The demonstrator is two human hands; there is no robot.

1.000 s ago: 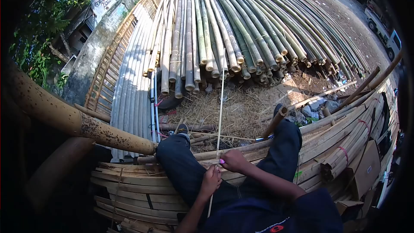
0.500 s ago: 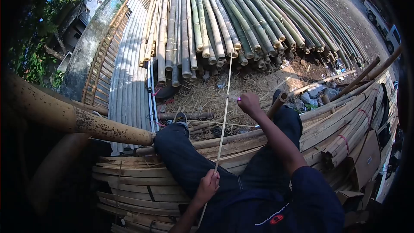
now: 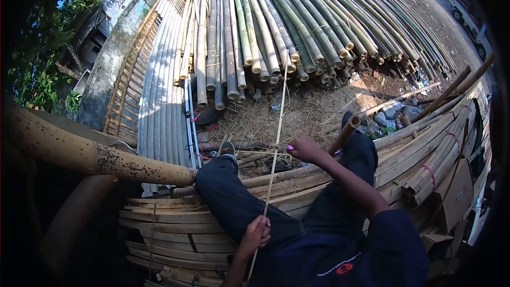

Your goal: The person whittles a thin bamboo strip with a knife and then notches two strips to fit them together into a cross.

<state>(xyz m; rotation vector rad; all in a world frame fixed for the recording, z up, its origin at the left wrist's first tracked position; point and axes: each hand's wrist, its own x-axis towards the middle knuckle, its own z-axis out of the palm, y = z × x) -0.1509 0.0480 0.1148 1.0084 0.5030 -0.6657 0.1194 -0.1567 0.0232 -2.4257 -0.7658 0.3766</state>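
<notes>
With left hand (image 3: pixel 256 234) grip clenched on the low end of the bamboo strip (image 3: pixel 272 172) slanting up over the lap, right hand (image 3: pixel 305 150) grasping a small pink tool (image 3: pixel 290 148) against it midway, could slip off the grain and snap it or nick the thigh (image 3: pixel 228 202)

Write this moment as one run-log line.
left hand: grips thin pale bamboo strip | right hand: holds small pink object beside strip | ahead: stacked bamboo poles
</notes>
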